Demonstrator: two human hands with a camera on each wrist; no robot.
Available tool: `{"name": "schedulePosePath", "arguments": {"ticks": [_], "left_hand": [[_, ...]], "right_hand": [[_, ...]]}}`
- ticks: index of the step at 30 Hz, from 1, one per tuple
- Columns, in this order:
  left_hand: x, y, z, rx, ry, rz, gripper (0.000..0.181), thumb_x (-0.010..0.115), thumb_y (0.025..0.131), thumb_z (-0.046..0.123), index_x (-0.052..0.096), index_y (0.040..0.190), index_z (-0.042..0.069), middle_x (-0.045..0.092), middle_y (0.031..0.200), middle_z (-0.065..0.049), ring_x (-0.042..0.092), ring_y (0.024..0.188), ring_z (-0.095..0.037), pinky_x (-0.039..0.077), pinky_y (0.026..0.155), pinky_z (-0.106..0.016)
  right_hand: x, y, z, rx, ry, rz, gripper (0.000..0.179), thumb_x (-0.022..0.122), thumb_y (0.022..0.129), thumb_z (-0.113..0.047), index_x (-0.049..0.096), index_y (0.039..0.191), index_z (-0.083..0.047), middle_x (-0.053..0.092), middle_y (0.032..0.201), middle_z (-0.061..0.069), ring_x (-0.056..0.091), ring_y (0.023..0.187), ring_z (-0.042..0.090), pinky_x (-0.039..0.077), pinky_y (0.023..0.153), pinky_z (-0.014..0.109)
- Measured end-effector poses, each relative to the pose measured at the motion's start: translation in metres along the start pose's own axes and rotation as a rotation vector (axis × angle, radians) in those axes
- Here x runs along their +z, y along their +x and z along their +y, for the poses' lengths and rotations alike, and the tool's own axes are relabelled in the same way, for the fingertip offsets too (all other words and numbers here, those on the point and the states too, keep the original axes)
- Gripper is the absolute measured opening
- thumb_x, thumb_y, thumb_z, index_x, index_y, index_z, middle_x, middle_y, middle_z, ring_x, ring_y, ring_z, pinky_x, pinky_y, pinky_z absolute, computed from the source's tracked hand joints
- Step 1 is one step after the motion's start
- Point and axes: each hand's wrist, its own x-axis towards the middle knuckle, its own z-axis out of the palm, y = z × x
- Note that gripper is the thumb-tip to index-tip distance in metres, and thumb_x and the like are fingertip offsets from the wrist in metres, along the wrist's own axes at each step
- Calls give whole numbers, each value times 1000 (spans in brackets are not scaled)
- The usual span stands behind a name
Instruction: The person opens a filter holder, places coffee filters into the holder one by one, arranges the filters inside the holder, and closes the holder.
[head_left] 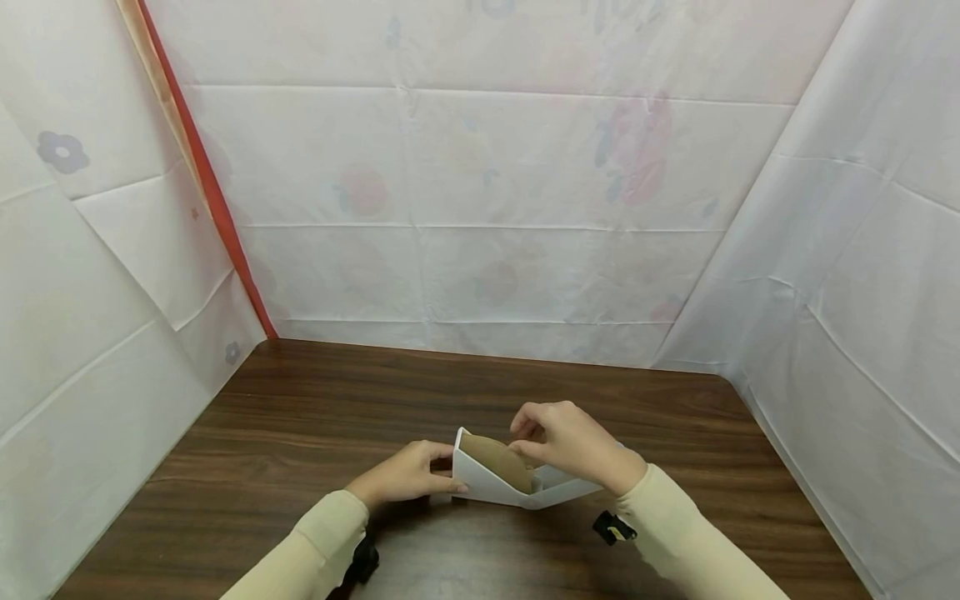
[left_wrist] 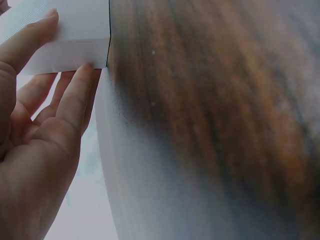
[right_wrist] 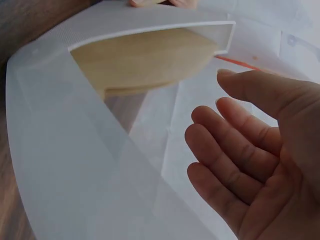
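A white box-like holder (head_left: 486, 483) rests on the table, its raised end at the left and a low whitish panel (right_wrist: 75, 150) stretching to the right. Inside it stand tan sheets (right_wrist: 145, 60) with a rounded edge, perhaps paper coffee filters. My left hand (head_left: 408, 475) grips the holder's left end, thumb on one face and fingers at another, as the left wrist view (left_wrist: 50, 120) shows. Over the holder's open right part hovers my right hand (head_left: 573, 442). Its fingers are loosely bent, with nothing between them in the right wrist view.
The dark wood-grain table (head_left: 337, 400) extends behind and beside the holder. White printed sheets (head_left: 487, 208) hang round three sides, with a red strip (head_left: 202, 167) at the back left corner. A black wrist device (head_left: 613, 527) sits by the right sleeve.
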Motion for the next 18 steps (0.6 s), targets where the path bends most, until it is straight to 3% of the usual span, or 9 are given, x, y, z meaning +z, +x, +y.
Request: {"name": "schedulePosePath", "arguments": {"ticks": [10, 18], "left_hand": [[1, 0, -1, -31, 1, 9, 34, 78, 90, 29, 69, 120, 16, 70, 116, 8, 65, 107, -12, 51, 95, -31], [1, 0, -2, -35, -13, 10, 35, 78, 90, 29, 69, 121, 16, 70, 116, 7, 66, 106, -11, 51, 94, -29]], "right_hand": [[-23, -20, 11, 82, 40, 43, 25, 76, 92, -32, 68, 111, -17, 69, 105, -9, 67, 100, 16, 56, 86, 39], [-36, -40, 21, 143, 61, 50, 37, 75, 90, -44, 66, 117, -19, 67, 112, -10, 64, 108, 15, 54, 91, 38]]}}
